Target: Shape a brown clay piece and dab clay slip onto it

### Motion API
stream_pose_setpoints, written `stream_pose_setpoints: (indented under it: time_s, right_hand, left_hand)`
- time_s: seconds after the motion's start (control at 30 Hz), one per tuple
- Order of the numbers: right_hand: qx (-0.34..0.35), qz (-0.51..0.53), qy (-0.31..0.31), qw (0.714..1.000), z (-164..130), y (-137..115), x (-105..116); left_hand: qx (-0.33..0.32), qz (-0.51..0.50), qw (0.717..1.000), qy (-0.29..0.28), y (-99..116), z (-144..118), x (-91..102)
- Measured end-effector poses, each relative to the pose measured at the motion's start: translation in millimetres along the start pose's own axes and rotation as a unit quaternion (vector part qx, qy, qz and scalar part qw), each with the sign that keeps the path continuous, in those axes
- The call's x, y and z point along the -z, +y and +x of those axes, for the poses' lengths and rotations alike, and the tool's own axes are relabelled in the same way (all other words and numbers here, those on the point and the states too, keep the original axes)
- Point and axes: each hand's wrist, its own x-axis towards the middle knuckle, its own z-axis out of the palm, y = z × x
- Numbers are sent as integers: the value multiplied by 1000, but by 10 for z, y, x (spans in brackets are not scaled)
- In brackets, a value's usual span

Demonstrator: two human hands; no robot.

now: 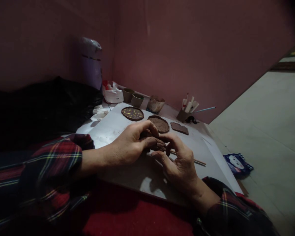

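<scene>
Two hands are meeting above the middle of the white tabletop [103,131], nearer its front edge than its back. The left hand [127,144] is curling inward, its thumb lying against brown-smeared fingers; the right hand [179,160] is arching its thumb and forefinger around those fingertips. Whether either grip is enclosing anything cannot be told, since the overlapping fingers are hiding the space between. Just beyond the hands, a plain brown disc [161,124] is lying flat, with a yellow-dotted disc [132,113] toward the back-left corner and a brown slab [179,128] toward the back-right corner. A thin stick [200,162] is resting toward the right edge; three containers [137,100] are standing along the back edge. Judging by their matt, uneven surfaces, the brown pieces are probably behaving like damp clay: soft, light, easily dented or torn. Flat support from beneath is seeming safest, with only gentle contact at the rims.
</scene>
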Motion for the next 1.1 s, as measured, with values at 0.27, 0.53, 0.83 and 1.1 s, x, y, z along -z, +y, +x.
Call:
stream_pose_setpoints:
  time_s: [0.27, 0.53, 0.83, 1.1]
  right_hand:
    - [13, -11, 23, 1000, 19, -5, -13]
    - [37, -3, 69, 997, -18, -13, 2]
    - [72, -20, 70, 995, -21, -16, 12]
    - [52, -38, 59, 996, -2, -10, 20]
  left_hand:
    - [-24, 18, 999, 15, -37, 21, 17]
    - [3, -74, 997, -13, -63, 11, 27]
    - [54, -189, 980, -44, -60, 31, 9]
    - [52, -170, 983, -37, -36, 13, 4]
